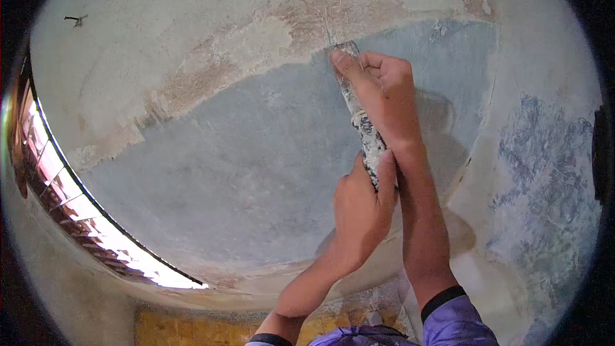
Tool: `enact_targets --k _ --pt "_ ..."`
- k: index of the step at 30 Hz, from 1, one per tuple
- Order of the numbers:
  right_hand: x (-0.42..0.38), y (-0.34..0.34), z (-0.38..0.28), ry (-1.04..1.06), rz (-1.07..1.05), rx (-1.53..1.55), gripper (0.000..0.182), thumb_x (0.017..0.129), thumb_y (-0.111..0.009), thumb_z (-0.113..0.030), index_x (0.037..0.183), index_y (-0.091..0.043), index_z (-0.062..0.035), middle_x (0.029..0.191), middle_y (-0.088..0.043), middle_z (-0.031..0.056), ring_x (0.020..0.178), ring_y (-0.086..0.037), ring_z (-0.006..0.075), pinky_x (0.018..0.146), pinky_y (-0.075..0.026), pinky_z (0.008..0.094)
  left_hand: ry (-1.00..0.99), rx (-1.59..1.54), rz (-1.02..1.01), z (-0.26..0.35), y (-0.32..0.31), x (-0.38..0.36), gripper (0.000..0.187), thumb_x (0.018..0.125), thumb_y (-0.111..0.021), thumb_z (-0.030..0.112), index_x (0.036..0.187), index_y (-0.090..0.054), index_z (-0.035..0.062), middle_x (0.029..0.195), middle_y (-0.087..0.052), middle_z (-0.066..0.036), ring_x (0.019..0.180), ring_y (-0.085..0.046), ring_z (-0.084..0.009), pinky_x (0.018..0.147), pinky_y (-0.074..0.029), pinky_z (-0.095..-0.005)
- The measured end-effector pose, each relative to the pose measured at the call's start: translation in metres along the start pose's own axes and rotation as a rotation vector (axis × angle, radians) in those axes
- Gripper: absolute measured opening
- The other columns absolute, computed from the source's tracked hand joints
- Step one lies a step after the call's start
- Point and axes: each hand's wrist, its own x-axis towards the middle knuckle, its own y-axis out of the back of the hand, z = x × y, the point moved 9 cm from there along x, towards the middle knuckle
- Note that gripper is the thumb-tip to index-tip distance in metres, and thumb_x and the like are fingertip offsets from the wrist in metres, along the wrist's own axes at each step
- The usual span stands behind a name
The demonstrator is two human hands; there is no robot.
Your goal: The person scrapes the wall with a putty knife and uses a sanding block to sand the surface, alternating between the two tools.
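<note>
A narrow scraper [366,129], crusted with pale and dark plaster, stands nearly upright against the wall. Its upper end touches the wall where the grey-blue area meets a rough brownish strip [211,67]. My right hand [383,93] is closed on the upper part, its thumb pressed near the tip. Lower down, my left hand [364,214] wraps round the lower end, thumb on the right side. A thin vertical crack [325,9] runs up the wall above the tool.
A barred window [96,224] lets in bright light at the left. A small dark piece [77,20] sticks out of the wall at the upper left. Mottled bluish plaster [544,160] covers the right side. Yellowish tiles [186,330] show at the bottom.
</note>
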Motion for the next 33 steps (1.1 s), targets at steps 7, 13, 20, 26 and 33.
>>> enact_targets --k 7,13,20,26,33 --pt "0.002 0.002 0.004 0.020 0.003 0.048 0.042 0.084 -0.071 -0.026 0.058 -0.055 0.0025 0.048 -0.047 0.0010 0.050 -0.039 0.0058 0.045 -0.036 0.0307 -0.048 0.049 -0.001 0.003 -0.004 0.001 0.039 0.099 -0.045 0.034 0.097 -0.057 -0.0032 0.064 -0.061 -0.023 0.065 -0.062 -0.0455 0.062 -0.047 -0.0513" --pt "-0.003 0.003 0.008 -0.007 0.030 0.039 0.042 0.084 -0.072 -0.026 0.058 -0.055 0.0024 0.048 -0.048 -0.0010 0.050 -0.040 0.0048 0.044 -0.035 0.0299 -0.007 0.057 -0.011 -0.004 -0.006 -0.005 0.042 0.099 -0.043 0.036 0.095 -0.056 -0.0043 0.064 -0.061 -0.023 0.065 -0.062 -0.0458 0.061 -0.046 -0.0525" --pt "-0.005 0.004 0.003 0.006 0.017 -0.023 0.040 0.085 -0.071 -0.027 0.058 -0.059 0.0008 0.049 -0.052 0.0009 0.048 -0.043 0.0054 0.044 -0.036 0.0297 0.010 0.038 0.011 0.000 -0.006 -0.004 0.042 0.099 -0.043 0.036 0.094 -0.056 -0.0040 0.064 -0.061 -0.025 0.066 -0.061 -0.0471 0.062 -0.046 -0.0534" --pt "0.007 0.005 -0.001 0.027 0.007 -0.020 0.037 0.084 -0.070 -0.025 0.060 -0.059 0.0015 0.048 -0.052 0.0040 0.049 -0.043 0.0062 0.045 -0.038 0.0312 -0.033 0.011 0.016 0.008 -0.006 0.001 0.042 0.100 -0.043 0.036 0.093 -0.056 -0.0038 0.062 -0.061 -0.021 0.064 -0.062 -0.0441 0.061 -0.047 -0.0510" --pt "0.002 -0.002 -0.002 0.057 0.003 0.021 0.041 0.084 -0.070 -0.024 0.056 -0.054 0.0011 0.046 -0.047 0.0024 0.048 -0.039 0.0062 0.044 -0.036 0.0317 -0.003 -0.018 0.007 0.000 -0.005 0.000 0.041 0.099 -0.045 0.035 0.093 -0.056 -0.0035 0.061 -0.061 -0.020 0.062 -0.063 -0.0423 0.059 -0.047 -0.0492"
